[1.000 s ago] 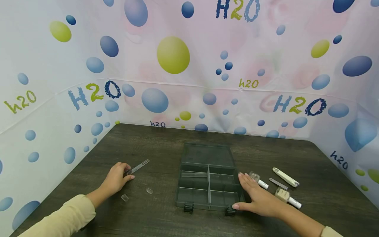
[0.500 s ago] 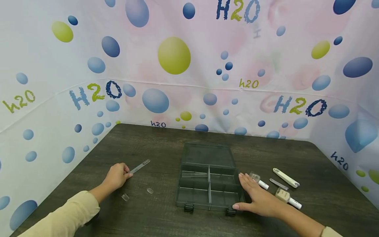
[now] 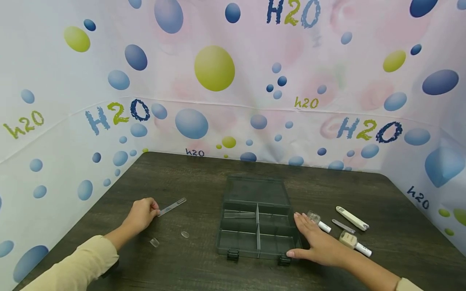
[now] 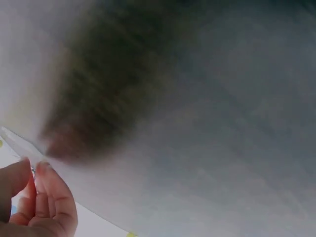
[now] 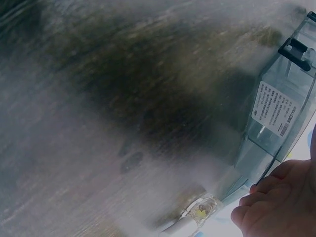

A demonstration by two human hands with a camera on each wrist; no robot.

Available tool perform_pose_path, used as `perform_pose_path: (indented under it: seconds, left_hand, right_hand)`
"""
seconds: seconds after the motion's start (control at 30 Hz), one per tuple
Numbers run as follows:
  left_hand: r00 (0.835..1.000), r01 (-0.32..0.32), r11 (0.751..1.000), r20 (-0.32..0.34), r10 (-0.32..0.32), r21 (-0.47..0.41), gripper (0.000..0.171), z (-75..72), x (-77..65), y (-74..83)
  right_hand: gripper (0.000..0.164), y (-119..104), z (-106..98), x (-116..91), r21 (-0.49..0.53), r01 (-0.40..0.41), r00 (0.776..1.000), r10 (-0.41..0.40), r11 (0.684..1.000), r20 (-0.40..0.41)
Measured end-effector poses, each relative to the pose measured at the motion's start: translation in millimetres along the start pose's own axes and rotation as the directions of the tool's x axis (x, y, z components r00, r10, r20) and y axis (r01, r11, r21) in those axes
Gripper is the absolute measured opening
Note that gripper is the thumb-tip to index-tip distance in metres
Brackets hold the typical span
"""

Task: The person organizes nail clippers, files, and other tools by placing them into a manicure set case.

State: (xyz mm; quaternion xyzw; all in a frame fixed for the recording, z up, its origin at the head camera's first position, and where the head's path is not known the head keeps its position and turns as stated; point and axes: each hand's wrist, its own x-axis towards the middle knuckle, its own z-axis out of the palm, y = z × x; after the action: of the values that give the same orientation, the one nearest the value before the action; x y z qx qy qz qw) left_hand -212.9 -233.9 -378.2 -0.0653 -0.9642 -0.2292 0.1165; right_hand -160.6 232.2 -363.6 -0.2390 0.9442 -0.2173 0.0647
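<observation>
The left hand (image 3: 141,214) has its thumb and fingertips together on the near end of a long, narrow, clear plastic strip (image 3: 172,206), pinching it. The strip lies toward the table's left edge and slants away from the hand, its other end pointing toward the far edge. The right hand (image 3: 320,242) has its fingers straight, laid along the right side of a dark grey, see-through plastic box (image 3: 251,254), with the thumb at the right one of two black plastic latches (image 3: 233,254) on the box's near side.

Between the left hand and the box, well apart from both, lies a small, clear, oval piece (image 3: 185,234); a small, clear, squarish piece (image 3: 154,242) lies nearer the left forearm and the table's left edge.

The box stands about midway between the table's left and right edges, its grey see-through lid (image 3: 256,190) laid back toward the far edge. Dividers form four compartments; a second clear strip (image 3: 239,215) lies in the far left one. The right wrist view shows a white printed label (image 5: 275,108) on the box.

Just beyond the right hand's fingers, a clear glass bottle with a white cap (image 3: 314,217) lies on its side. Farther toward the table's right edge lie a beige bottle with a white cap (image 3: 348,239), a small grey metal tool (image 3: 343,226) and a cream-coloured nail clipper (image 3: 352,218). Past the far edge of the dark wood-grain table (image 3: 189,169) hangs a pale sheet with blue and green dots (image 3: 240,60).
</observation>
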Motion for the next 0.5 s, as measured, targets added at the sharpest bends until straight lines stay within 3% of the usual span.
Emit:
perform_pose_path:
  seconds: [0.1, 0.3, 0.5]
  left_hand:
    - [1.0, -0.005, 1.0, 0.005, 0.006, -0.015, 0.011, 0.4, 0.4, 1.0]
    - [0.995, 0.05, 0.998, 0.089, -0.047, -0.033, 0.019, 2.6, 2.3, 3.3]
    - [0.996, 0.019, 1.0, 0.089, -0.019, 0.004, 0.015, 2.0, 2.9, 5.1]
  right_hand:
    - [0.101, 0.2, -0.1, -0.3, 0.005, -0.005, 1.0, 0.005, 1.0, 0.006]
    - [0.101, -0.5, -0.8, 0.0, 0.015, -0.007, 1.0, 0.007, 1.0, 0.012]
    - [0.101, -0.8, -0.8, 0.5, 0.018, -0.007, 1.0, 0.006, 1.0, 0.016]
